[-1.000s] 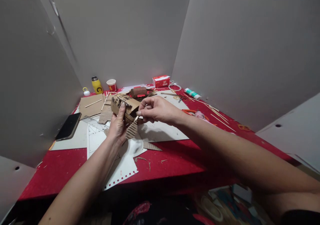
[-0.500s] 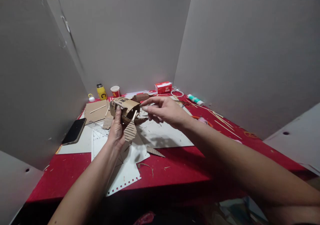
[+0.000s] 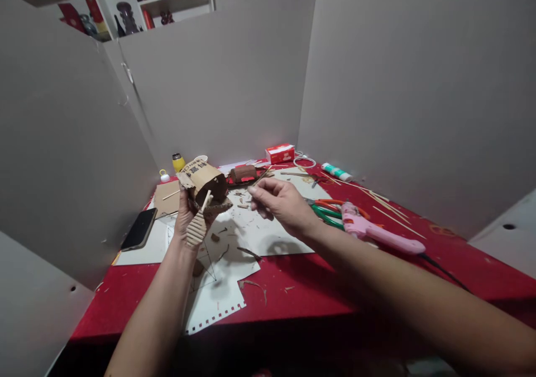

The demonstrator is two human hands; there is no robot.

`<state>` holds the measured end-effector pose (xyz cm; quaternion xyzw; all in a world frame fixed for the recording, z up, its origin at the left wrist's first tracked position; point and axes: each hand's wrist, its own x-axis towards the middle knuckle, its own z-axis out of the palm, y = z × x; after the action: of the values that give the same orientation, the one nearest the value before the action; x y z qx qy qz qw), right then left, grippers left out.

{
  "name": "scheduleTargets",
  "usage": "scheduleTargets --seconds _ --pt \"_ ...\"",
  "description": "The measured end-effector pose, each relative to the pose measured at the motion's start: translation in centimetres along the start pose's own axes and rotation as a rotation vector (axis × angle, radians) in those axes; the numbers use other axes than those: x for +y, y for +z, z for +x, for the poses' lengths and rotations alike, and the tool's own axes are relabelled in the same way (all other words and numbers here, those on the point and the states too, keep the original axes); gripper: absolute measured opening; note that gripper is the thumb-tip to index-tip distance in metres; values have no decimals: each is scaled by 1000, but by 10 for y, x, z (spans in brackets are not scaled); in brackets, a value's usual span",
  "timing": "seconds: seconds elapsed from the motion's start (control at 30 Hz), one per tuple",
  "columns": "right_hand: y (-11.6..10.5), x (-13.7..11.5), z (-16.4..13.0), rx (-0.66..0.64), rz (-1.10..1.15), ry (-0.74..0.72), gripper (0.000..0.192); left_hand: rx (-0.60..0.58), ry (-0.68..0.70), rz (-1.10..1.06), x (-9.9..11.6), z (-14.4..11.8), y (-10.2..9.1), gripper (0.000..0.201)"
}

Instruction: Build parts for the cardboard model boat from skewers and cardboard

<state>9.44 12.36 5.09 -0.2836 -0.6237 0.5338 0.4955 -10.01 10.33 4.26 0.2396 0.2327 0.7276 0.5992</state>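
Note:
My left hand (image 3: 184,220) is closed around a cardboard model (image 3: 205,179), a curved, open-ended tube with dark printed characters and a ragged edge. A pale stick (image 3: 206,199) juts out near the tube's open end, with a ribbed, leaf-shaped cardboard piece (image 3: 196,230) below it. My right hand (image 3: 274,201) is to the right, apart from the model. Its thumb and forefinger pinch a thin brownish strip (image 3: 263,176) that points up and away. Behind the hands lies a brown cardboard piece (image 3: 243,173).
A pink glue gun (image 3: 377,234) and green- and orange-handled tools (image 3: 329,213) lie right of my right hand. A phone (image 3: 139,229) is at left. Farther back are a yellow bottle (image 3: 178,162), a red box (image 3: 280,153) and a green-white tube (image 3: 337,172). Scraps litter the white paper (image 3: 285,226).
My right hand has drawn away from the model, and the thin strip now shows in its fingers. The model has turned so its open end faces me more. The view has shifted, revealing shelves and the glue gun.

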Motion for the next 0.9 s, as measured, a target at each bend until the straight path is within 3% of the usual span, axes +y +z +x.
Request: scheduleTargets --seconds 0.07,0.17,0.27,0.33,0.5,0.6,0.67,0.77,0.9 --pt "8 5 -3 -71 -2 57 21 -26 -9 0 3 -1 1 38" --pt "22 14 -11 -271 -1 171 40 -61 -11 14 4 -2 1 42" --pt "29 22 -19 -418 -12 229 30 -50 -11 -3 5 1 -3 46" --pt "25 24 -21 -402 -32 214 35 -40 8 -26 10 4 -7 47" --pt "-12 22 -4 -115 -120 104 36 -30 125 -71 32 10 -15 61" --pt "-28 22 10 -40 -252 76 34 -90 112 -61 40 6 -17 71" --pt "-29 21 12 -81 -378 74 30 -150 55 -48 41 2 -18 73" --pt "-22 15 5 -200 -598 31 10 -214 -9 -22 38 0 -20 70" --pt "-15 -4 -13 -271 -852 -77 33 -252 -30 19 35 0 -24 72"
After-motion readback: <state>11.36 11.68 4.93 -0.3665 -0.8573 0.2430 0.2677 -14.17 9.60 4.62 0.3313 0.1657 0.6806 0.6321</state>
